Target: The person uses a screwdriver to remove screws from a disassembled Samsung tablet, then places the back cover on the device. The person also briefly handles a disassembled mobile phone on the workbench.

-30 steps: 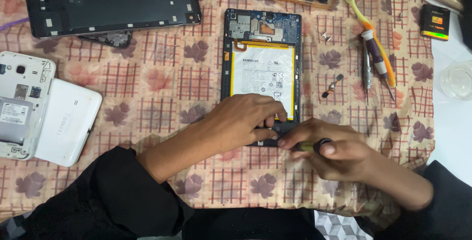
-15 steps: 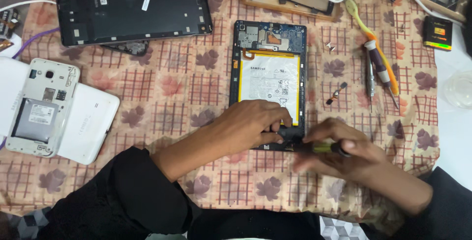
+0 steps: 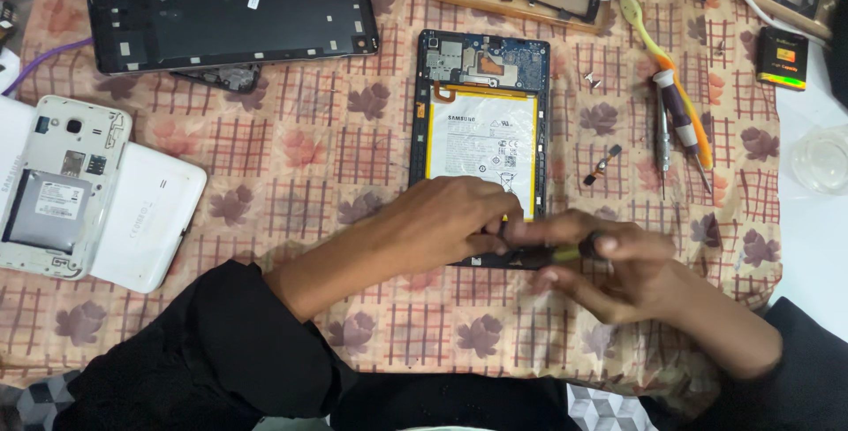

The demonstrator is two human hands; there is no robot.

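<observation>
Left hand [image 3: 437, 223] is resting palm-down on the bottom end of the opened tablet [image 3: 481, 131], fingers curled together and pressing down on the lower edge of it, not wrapped around anything. Right hand [image 3: 609, 268] is coming in from the other side and is closed around a small dark tool with a yellowish band [image 3: 565, 254], looks like a screwdriver but it's blurry so I can't say for sure. Its tip is pointing toward the left fingertips right at the tablet's bottom edge, so both hands are basically meeting there.

That tablet is lying face down with its back off, sitting around the middle of the table on a checked cloth with leaf prints [image 3: 309, 148]. You're seeing the big white battery with the yellow border [image 3: 481, 144] and the blue circuit board [image 3: 495, 60] above it.

Other stuff lying around: a large black back cover [image 3: 230, 7] up top left, a white phone with its back off [image 3: 57, 184] sitting on a white slab on the left, a couple of screwdrivers [image 3: 676, 122] and a yellow pry tool to the right of the tablet, a few loose screws [image 3: 594, 80] near them, and a small black battery with a green edge [image 3: 782, 58] at the far right.
</observation>
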